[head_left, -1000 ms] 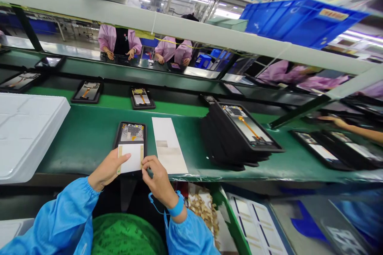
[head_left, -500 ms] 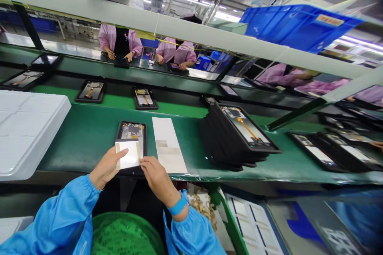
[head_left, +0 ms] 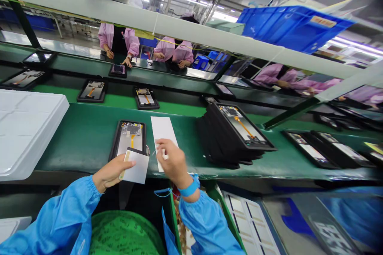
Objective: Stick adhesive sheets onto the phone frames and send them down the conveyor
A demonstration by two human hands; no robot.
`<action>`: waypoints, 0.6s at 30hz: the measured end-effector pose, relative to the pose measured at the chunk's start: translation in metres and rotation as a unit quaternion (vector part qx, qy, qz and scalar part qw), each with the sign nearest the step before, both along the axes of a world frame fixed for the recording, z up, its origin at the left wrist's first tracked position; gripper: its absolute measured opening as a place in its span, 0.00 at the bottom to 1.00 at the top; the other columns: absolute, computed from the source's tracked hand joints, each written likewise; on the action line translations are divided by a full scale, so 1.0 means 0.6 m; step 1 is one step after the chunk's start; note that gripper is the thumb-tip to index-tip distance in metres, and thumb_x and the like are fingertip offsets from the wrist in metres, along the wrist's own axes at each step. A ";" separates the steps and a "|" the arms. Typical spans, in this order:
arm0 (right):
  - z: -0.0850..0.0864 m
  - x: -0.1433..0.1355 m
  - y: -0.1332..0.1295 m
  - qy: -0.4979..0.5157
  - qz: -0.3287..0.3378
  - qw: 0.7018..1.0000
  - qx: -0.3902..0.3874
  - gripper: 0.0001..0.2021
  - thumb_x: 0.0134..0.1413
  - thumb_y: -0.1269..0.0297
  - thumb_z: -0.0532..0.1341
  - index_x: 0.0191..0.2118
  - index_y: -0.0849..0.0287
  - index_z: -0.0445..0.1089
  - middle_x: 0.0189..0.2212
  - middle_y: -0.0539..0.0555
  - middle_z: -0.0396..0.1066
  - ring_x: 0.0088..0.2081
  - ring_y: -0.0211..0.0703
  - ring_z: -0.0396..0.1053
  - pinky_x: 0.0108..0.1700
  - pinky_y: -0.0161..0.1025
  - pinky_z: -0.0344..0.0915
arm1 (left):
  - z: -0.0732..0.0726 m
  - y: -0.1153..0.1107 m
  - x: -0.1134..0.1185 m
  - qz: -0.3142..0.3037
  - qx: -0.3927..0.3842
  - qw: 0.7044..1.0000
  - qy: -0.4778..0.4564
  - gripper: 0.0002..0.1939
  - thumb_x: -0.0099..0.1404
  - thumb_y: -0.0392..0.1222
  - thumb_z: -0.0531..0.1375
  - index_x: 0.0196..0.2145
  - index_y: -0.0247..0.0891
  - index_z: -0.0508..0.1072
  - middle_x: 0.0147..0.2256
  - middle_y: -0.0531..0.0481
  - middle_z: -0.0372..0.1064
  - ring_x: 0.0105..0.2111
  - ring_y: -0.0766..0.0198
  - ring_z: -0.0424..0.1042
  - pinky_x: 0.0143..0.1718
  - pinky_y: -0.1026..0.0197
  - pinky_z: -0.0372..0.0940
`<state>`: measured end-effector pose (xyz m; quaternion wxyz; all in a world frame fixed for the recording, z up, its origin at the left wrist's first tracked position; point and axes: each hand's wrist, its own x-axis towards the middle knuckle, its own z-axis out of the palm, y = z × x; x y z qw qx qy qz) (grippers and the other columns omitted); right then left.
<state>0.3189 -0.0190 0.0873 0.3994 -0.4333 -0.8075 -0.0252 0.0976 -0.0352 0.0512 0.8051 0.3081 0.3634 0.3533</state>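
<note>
My left hand (head_left: 112, 170) pinches a white square pad (head_left: 137, 167) with a dark top edge and a tan strip on its left side. The pad hangs over the lower end of an open device (head_left: 131, 129) that lies in a black frame on the green bench. To the right, my right hand (head_left: 173, 161) is closed with bent fingers above a white paper strip (head_left: 163, 127); a small pale thing shows at its fingertips, too blurred to name.
A stack of black-framed devices (head_left: 236, 139) stands right of the paper. White trays (head_left: 32, 127) are at the left. More devices (head_left: 92, 90) lie on the green line behind. A blue bin (head_left: 293, 27) sits on the overhead rail. People in pink work opposite.
My right hand has left the pad's right edge and moved right, over the paper. The pad has tilted and shifted slightly right and down, its right-hand tan strip no longer visible.
</note>
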 end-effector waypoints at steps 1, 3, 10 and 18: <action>0.002 0.009 0.003 0.064 -0.059 0.996 -0.010 0.06 0.62 0.73 0.53 0.38 0.57 0.65 0.37 0.55 0.73 0.34 0.40 0.71 0.36 0.38 0.69 | -0.003 0.001 0.000 0.011 -0.012 1.000 -0.010 0.22 0.54 0.43 0.71 0.45 0.32 0.77 0.41 0.39 0.78 0.38 0.53 0.78 0.38 0.59 0.69; -0.003 0.013 0.001 0.129 -0.126 0.983 -0.033 0.04 0.62 0.72 0.55 0.37 0.57 0.66 0.33 0.52 0.72 0.29 0.38 0.69 0.34 0.37 0.68 | -0.010 0.005 0.001 0.036 -0.038 0.998 -0.032 0.20 0.56 0.42 0.70 0.45 0.31 0.77 0.39 0.38 0.78 0.37 0.55 0.78 0.37 0.60 0.69; -0.044 -0.077 -0.071 0.003 0.123 0.983 -0.132 0.15 0.66 0.75 0.48 0.50 0.57 0.67 0.41 0.58 0.70 0.46 0.47 0.69 0.49 0.45 0.70 | -0.017 0.018 0.030 0.124 -0.077 0.979 -0.139 0.25 0.64 0.39 0.64 0.57 0.34 0.69 0.42 0.41 0.77 0.32 0.62 0.77 0.36 0.61 0.69; -0.024 -0.088 -0.093 -0.219 0.115 0.968 -0.032 0.13 0.66 0.76 0.49 0.42 0.60 0.70 0.32 0.58 0.69 0.35 0.46 0.66 0.34 0.41 0.66 | -0.028 0.013 0.055 0.169 -0.071 0.973 -0.139 0.26 0.65 0.46 0.64 0.57 0.35 0.69 0.42 0.41 0.77 0.38 0.56 0.78 0.43 0.56 0.70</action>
